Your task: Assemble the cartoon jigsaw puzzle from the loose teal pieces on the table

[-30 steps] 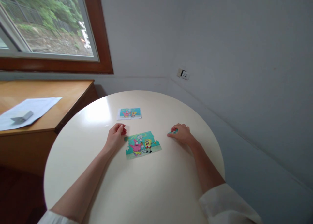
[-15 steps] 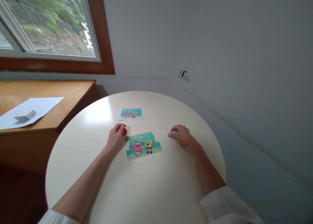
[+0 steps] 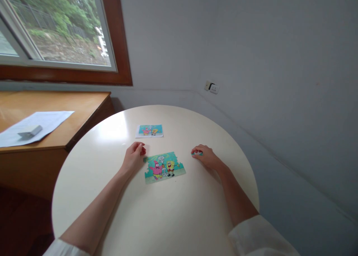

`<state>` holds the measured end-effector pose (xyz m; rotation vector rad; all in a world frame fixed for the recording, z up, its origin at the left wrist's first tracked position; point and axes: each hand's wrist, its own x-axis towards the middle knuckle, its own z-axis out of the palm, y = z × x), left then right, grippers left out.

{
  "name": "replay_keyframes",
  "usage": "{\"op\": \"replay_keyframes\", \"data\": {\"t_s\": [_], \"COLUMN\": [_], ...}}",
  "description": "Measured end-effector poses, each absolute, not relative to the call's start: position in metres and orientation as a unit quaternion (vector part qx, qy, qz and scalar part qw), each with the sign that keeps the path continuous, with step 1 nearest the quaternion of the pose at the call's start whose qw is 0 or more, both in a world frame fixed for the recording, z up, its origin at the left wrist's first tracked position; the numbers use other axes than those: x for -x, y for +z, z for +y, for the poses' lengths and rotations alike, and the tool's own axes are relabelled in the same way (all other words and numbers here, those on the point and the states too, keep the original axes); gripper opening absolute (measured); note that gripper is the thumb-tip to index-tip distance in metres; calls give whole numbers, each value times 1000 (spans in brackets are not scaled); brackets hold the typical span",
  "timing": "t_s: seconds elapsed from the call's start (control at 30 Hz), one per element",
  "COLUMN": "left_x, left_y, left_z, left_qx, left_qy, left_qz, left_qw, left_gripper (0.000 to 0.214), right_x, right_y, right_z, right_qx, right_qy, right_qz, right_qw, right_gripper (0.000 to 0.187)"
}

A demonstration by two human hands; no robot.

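Note:
A partly joined jigsaw puzzle [image 3: 162, 168] lies flat on the table, with cartoon figures on a teal background and notched left and right edges. My left hand [image 3: 134, 153] rests at its upper left corner, fingers curled in, with nothing visible in them. To the right of the puzzle, my right hand [image 3: 205, 156] is closed over a small teal puzzle piece [image 3: 199, 154], mostly covered by the fingers, close to the tabletop. Behind the puzzle lies a picture sheet [image 3: 151, 130] with similar figures.
The round white table [image 3: 179, 218] stands near a wall with a socket [image 3: 214, 88]. On the left is a wooden desk [image 3: 89, 99] with a white paper [image 3: 53, 118] and a small white block-like object [image 3: 30, 131]. A window is above it.
My right hand's fingers have closed further over the teal piece, and the hand has shifted slightly left. My left hand and the puzzle have stayed in place.

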<state>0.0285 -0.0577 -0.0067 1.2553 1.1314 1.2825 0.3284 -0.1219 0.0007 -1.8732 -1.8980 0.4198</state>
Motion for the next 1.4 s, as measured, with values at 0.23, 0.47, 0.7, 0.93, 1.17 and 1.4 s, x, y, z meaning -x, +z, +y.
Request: {"op": "replay_keyframes", "data": {"t_s": [0.23,0.47,0.7,0.93,1.17,1.4], "left_x": [-28,-29,-29,-28,-28,-28], "left_y": [-5,-6,-8,-7,-7,-9], "left_z": [-59,-58,-56,-56,-57,-56], "left_qx": [-516,-514,-512,-510,-517,-507], "left_qy": [525,526,530,525,524,526], "left_qz": [463,463,461,464,464,460], "left_qw": [493,495,494,498,493,504], "left_gripper": [35,36,33,33,33,34], "right_x": [-328,-328,-324,-317,-318,-323], "right_y": [-7,-8,-4,-3,-10,-15], "right_z": [-118,-115,-117,-119,-118,-113], "right_qx": [678,701,692,709,691,677], "right_qy": [160,114,130,117,128,173], "right_qz": [-666,-667,-676,-667,-678,-644], "right_qw": [268,224,217,198,216,310], "right_gripper": [25,22,20,17,17,21]}}
